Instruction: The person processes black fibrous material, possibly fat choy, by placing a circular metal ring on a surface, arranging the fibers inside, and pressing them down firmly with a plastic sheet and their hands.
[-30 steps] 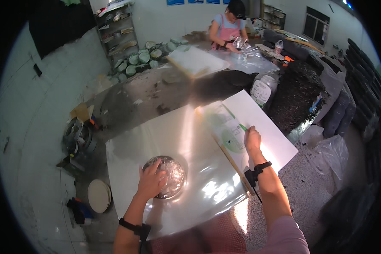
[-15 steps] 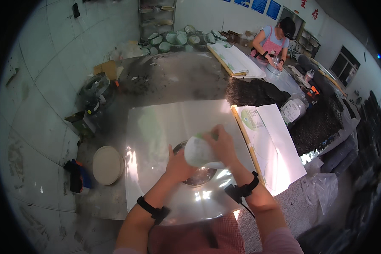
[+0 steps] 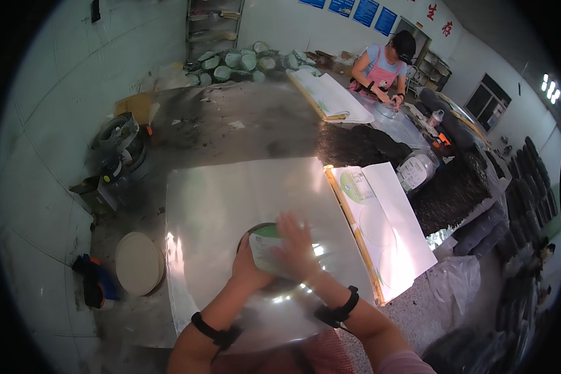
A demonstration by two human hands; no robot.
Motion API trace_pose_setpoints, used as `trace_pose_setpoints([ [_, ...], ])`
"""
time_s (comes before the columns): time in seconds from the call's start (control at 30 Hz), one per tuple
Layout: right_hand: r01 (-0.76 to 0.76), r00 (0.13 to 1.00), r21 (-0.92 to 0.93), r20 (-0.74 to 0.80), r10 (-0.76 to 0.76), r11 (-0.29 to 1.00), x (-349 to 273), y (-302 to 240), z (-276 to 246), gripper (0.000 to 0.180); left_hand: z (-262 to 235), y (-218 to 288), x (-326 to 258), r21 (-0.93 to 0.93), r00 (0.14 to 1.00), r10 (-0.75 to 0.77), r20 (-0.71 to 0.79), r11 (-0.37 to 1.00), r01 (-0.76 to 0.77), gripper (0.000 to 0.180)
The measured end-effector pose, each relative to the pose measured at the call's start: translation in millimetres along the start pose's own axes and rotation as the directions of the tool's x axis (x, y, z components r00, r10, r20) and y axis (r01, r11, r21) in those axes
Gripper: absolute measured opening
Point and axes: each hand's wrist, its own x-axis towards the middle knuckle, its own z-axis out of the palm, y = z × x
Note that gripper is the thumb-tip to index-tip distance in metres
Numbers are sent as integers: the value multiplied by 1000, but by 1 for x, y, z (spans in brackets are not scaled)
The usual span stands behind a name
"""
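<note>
I see the right hand (image 3: 297, 248) spread flat over a green-and-white label (image 3: 263, 248), the left hand (image 3: 248, 268) at its left edge, grip unclear.

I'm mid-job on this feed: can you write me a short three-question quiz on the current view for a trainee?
1. Multiple choice: What lies just left of the shiny sheet?
A. a labelled clear jar
B. a pale round disc
C. a co-worker

2. True or false: In this view, the right hand partly hides the green-and-white label.

3. Count: How many black wrist straps is the camera wearer wearing?

Key: 1. B; 2. True; 3. Two, one on each wrist.
</note>
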Motion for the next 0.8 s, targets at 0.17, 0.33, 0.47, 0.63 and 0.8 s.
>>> trace_pose_setpoints([
  [0.17, 131, 931, 322, 285, -228, 938, 6, 3, 37, 58, 28, -38, 3, 309, 999, 35, -1, 950, -33, 51],
  [0.33, 62, 952, 773, 143, -269, 632, -14, 21, 76, 54, 11, -12, 1, 35, 978, -25, 209, 999, 18, 59],
  [0.47, -16, 941, 655, 265, -209, 755, -6, 3, 52, 53, -6, -13, -1, -203, 985, 78, 151, 978, -46, 59],
  [0.63, -190, 938, 941, 258, -232, 280, -14, 3, 28, 53, -18, -32, -19, 279, 954, 220, 203, 921, -272, 54],
  [0.8, -43, 922, 994, 80, -380, 103, -14, 20, 60, 60, -3, -11, -41, 342, 982, -132, 134, 936, 79, 55],
])
